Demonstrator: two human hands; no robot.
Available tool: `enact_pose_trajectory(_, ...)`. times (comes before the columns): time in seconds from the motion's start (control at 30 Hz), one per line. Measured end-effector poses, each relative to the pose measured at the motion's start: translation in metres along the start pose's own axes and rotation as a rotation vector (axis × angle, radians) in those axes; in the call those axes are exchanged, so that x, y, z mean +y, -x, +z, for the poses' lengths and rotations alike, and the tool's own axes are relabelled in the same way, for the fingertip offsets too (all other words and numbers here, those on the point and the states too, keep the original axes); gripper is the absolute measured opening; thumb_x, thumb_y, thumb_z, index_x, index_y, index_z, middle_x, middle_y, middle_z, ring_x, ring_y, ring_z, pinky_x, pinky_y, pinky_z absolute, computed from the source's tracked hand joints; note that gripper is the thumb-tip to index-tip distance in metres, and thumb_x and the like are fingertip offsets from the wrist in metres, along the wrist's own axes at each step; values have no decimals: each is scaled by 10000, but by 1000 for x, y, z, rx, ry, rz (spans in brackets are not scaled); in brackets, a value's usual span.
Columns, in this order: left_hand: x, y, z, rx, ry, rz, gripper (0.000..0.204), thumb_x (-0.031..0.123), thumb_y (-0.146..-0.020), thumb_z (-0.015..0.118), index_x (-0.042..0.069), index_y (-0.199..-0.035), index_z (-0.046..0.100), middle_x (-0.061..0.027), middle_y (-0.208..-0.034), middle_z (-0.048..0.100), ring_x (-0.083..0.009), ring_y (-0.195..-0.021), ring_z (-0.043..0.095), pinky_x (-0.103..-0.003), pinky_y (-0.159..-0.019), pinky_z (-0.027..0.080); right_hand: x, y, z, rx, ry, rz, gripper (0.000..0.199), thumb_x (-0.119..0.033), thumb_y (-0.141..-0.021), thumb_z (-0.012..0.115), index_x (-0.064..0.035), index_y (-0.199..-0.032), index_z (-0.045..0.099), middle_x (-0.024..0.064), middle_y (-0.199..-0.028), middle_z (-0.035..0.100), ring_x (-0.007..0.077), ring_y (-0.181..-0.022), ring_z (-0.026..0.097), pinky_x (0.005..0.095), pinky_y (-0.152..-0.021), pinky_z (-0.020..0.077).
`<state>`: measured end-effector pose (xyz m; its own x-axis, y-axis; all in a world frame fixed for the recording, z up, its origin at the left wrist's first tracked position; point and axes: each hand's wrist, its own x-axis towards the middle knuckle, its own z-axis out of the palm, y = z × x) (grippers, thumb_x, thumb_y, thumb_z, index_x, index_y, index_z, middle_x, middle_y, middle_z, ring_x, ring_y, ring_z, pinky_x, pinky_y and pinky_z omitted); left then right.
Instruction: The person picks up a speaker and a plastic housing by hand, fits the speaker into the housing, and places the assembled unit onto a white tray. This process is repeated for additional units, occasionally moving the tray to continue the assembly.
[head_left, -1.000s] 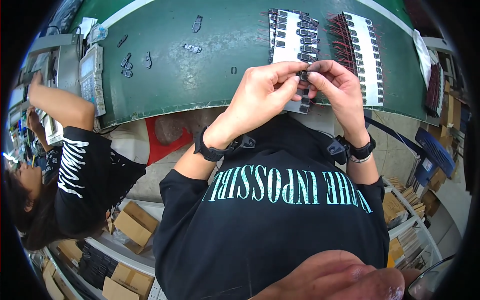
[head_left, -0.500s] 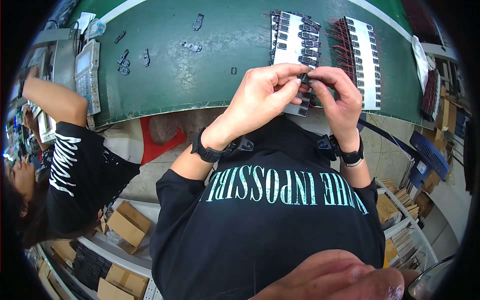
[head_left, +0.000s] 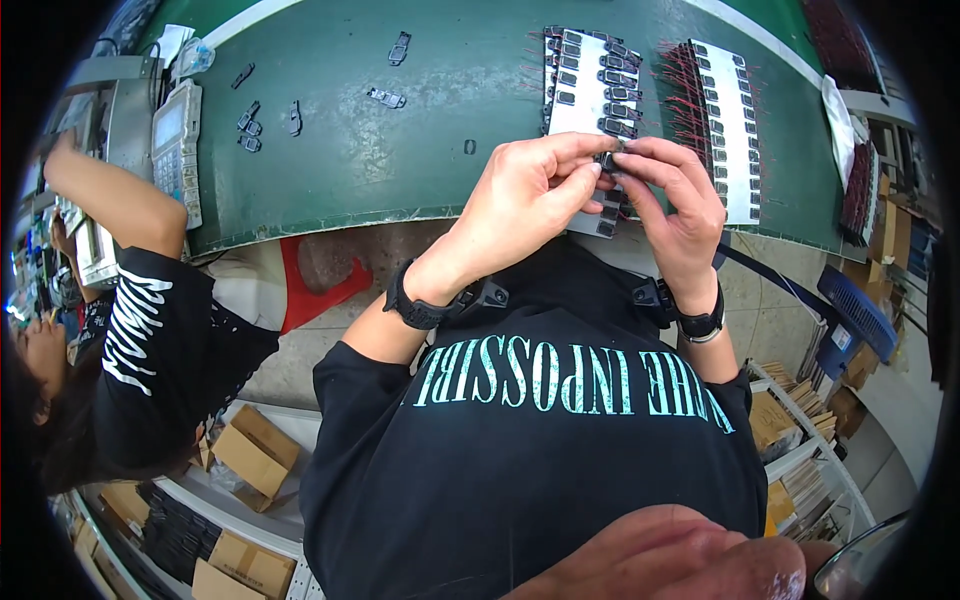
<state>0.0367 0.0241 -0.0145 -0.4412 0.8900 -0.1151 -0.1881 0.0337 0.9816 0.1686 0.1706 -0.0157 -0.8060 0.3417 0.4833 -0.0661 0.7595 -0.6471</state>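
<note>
**Pinching a small black part between both hands, over the tray**

Looking down from the head camera, I have both hands raised together just above the near edge of the green table (head_left: pixel 400 170). My left hand (head_left: pixel 525 195) is curled, its thumb and first fingers closed on a small black part (head_left: pixel 607 160). My right hand (head_left: pixel 670 200) meets it from the other side, fingertips (head_left: pixel 632 158) nipped onto the same piece. Neither hand is open; each is closed to a fine pinch, because the part is too small for a wider grip. I hold it up near my eyes rather than flat on the table, which I judge lets me see its edges.

Right under my hands lies a pale tray (head_left: pixel 585 85) with rows of the same black parts, so the reach is short. Just beside it, to the right, a second tray (head_left: pixel 725 120) carries more of them, with thin red wires (head_left: pixel 690 95) sticking out along its left side. A few loose black pieces (head_left: pixel 385 97) lie scattered farther left on the table, well apart from my work.

At the far left another person in a black sleeve (head_left: pixel 140 340) reaches toward a grey device (head_left: pixel 175 135) at the table's end, away from my hands. Cardboard boxes (head_left: pixel 250 450) sit on the floor below.
</note>
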Motion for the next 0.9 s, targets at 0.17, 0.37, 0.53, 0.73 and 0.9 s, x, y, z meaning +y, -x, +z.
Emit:
enact_pose_trajectory(0.17, -2, -3, 4, 47, 12, 29, 318, 62, -1001, 548, -69, -1286, 605, -135, -1033, 725, -153, -909, 717, -268, -780, 596, 8, -5, -4, -33, 36, -76, 292, 83, -761, 764, -25, -1031, 738, 100, -1023, 687, 224, -930, 672, 306, -790, 542)
enact_pose_trajectory(0.37, -7, -8, 3, 74, -18, 84, 314, 68, -991, 548, -69, -1264, 621, -143, -970, 738, -161, -843, 735, -271, -733, 584, 14, -9, -6, -75, -38, -74, 293, 98, -756, 757, -23, -1022, 732, 97, -1014, 683, 226, -923, 667, 306, -770, 548)
enact_pose_trajectory(0.53, -1, -7, 4, 54, -46, 39, 308, 68, -989, 542, -63, -1254, 629, -130, -917, 735, -167, -842, 739, -271, -725, 582, 13, -10, -10, -104, 32, -141, 286, 100, -759, 753, -17, -1018, 725, 103, -1016, 684, 233, -926, 669, 306, -769, 554)
enact_pose_trajectory(0.73, 1, -10, 6, 47, -40, 54, 288, 68, -985, 540, -69, -1218, 641, -99, -837, 722, -152, -816, 733, -269, -715, 582, 11, -12, -14, -105, 8, -119, 284, 107, -761, 747, -15, -1016, 720, 110, -1031, 687, 240, -935, 669, 309, -775, 556)
enact_pose_trajectory(0.9, 5, -12, 4, 49, -52, 43, 279, 67, -982, 540, -74, -1200, 643, -93, -807, 714, -136, -793, 721, -268, -712, 583, 10, -14, -13, -95, 36, -159, 281, 107, -763, 746, -17, -1014, 719, 111, -1044, 690, 238, -950, 670, 315, -783, 558)
